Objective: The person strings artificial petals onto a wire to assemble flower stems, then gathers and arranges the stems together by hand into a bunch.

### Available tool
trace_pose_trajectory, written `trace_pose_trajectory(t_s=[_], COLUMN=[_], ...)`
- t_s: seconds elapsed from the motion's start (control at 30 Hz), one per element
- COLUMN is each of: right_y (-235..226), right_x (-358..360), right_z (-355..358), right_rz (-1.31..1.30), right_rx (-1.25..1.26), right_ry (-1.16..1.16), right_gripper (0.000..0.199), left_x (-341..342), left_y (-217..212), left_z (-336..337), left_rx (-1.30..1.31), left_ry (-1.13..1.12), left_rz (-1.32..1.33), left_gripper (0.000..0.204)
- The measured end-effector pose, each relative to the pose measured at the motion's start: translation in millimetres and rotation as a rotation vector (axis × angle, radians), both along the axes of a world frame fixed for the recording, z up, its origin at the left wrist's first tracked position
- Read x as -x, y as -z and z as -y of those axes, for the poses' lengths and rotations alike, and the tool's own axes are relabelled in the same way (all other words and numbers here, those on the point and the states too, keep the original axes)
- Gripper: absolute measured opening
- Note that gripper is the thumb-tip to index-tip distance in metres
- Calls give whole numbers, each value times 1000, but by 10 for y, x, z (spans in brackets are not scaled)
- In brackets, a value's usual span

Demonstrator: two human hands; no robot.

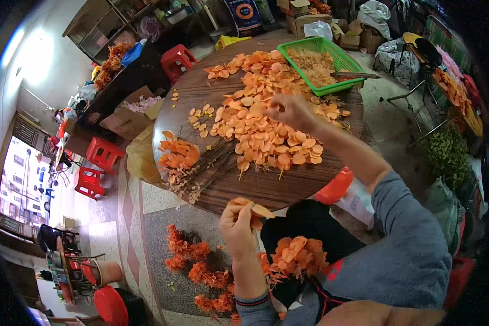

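Observation:
Close to the table's near edge, my left hand (238,224) is closed in a pinch on a round orange artificial leaf (262,211). My right hand (292,112) reaches over the big pile of orange leaves (266,130). Its fingers are pinched at an orange leaf (257,110), which blends with the pile behind. A finished-looking bunch of orange leaves (298,254) lies on my lap, below my left hand. Another orange bunch (178,152) rests at the table's left side, beside thin brown stems (209,160).
On the round wooden table (244,190), a green plastic basket (339,58) holds pale orange sprigs (312,66). Red-orange sprigs (201,269) lie on the floor at left. Red stools (103,154), a cardboard box (127,119) and a yellowish bag (142,157) stand left of the table.

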State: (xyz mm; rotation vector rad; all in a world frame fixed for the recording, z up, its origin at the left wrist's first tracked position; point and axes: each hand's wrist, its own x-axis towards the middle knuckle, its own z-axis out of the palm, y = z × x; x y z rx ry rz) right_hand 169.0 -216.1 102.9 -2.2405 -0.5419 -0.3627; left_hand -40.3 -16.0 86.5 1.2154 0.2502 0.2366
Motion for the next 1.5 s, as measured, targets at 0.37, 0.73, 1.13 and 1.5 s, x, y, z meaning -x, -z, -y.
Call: trace_pose_trajectory(t_s=[0.37, 0.73, 1.13, 1.5], right_y=[195, 147, 140, 228], right_x=[1246, 1458, 1517, 1536], right_z=[-227, -292, -363, -360], right_rz=[-207, -450, -653, -544], right_rx=[-413, -710, -880, -894], right_ry=[-295, -418, -456, -401], right_gripper=[22, 13, 12, 9], left_x=[-19, 142, 205, 201], left_y=[-73, -124, -95, -175], left_z=[310, 287, 243, 276], left_rx=[-726, -716, -618, -438], left_ry=[-166, -201, -262, -167], left_rz=[194, 186, 107, 58], left_gripper=[12, 10, 12, 15])
